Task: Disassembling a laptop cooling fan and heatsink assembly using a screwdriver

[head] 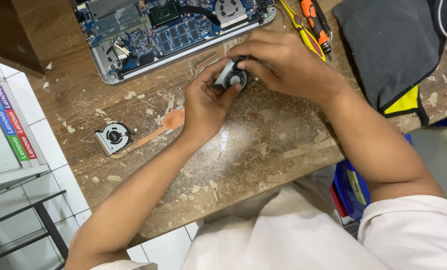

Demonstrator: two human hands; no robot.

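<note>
Gripping small fan (233,76), both hands, tilted upright.

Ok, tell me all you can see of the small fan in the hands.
The small fan is a flat laptop cooling fan with a dark round rotor in a grey metal-looking housing. It is held just above the worn wooden table, below the opened laptop. The left hand grips it from below, the right hand from above, partly hiding it.

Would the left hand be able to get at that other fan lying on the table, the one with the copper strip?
Probably yes. The spare fan lies in the open on the wooden table, just beside the left hand, with nothing between them. But that hand is busy gripping the small fan together with the right hand.
</note>
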